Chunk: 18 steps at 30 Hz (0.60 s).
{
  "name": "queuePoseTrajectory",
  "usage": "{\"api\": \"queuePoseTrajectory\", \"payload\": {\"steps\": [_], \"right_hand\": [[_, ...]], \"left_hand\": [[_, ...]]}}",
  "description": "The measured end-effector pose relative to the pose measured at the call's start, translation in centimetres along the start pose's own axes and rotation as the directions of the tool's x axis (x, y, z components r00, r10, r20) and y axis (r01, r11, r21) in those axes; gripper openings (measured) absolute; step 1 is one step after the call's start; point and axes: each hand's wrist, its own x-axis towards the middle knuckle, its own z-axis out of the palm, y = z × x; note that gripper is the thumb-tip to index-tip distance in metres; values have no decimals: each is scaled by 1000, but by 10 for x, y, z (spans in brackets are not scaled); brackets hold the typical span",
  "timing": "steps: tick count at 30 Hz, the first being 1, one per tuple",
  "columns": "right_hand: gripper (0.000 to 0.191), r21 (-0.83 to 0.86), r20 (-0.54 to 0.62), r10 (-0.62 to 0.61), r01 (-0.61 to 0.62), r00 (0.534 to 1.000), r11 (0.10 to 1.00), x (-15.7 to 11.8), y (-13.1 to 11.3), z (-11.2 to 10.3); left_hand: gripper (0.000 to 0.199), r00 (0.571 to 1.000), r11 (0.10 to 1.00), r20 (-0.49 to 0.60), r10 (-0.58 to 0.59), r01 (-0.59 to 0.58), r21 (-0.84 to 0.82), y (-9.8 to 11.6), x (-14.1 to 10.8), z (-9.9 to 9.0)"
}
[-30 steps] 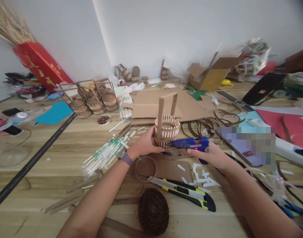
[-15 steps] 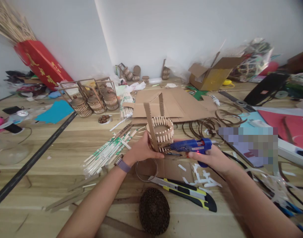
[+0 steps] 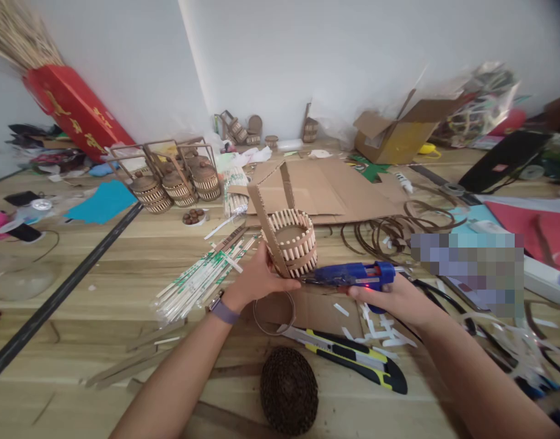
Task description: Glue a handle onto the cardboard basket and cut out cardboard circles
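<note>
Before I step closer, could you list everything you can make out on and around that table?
Basket: one, tan and brown, in left hand
Glue gun: one, blue, in right hand
Knife: one, yellow and black, near front
Coil: one, dark brown, nearest the person
Ring: one, brownish, behind coil
Sticks: many, pale, left of basket
Beads: several, brown, behind sticks
Lidded baskets: at least three, brown, back left
Cardboard sheets: several, tan, beyond basket
Cardboard box: one, brown, back right
Container: one, red, back left
Paper scraps: many, white, beyond knife
Clutter: uncounted, mixed colours, around edges
Table: one, light wood, beneath these
Left hand: one, bare, on basket
Right hand: one, bare, on glue gun
</note>
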Motion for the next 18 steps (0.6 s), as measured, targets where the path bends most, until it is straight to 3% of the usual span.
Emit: {"api": "queuePoseTrajectory", "payload": {"steps": [7, 18], "right_hand": [[46, 12, -59, 33, -33, 998, 999, 1, 1, 3], [49, 33, -94, 66, -63, 993, 997, 4, -1, 5]], "left_hand": [[88, 998, 989, -53, -38, 30, -142, -7, 1, 3], [92, 998, 989, -63, 14, -23, -143, -5, 3, 4]]}}
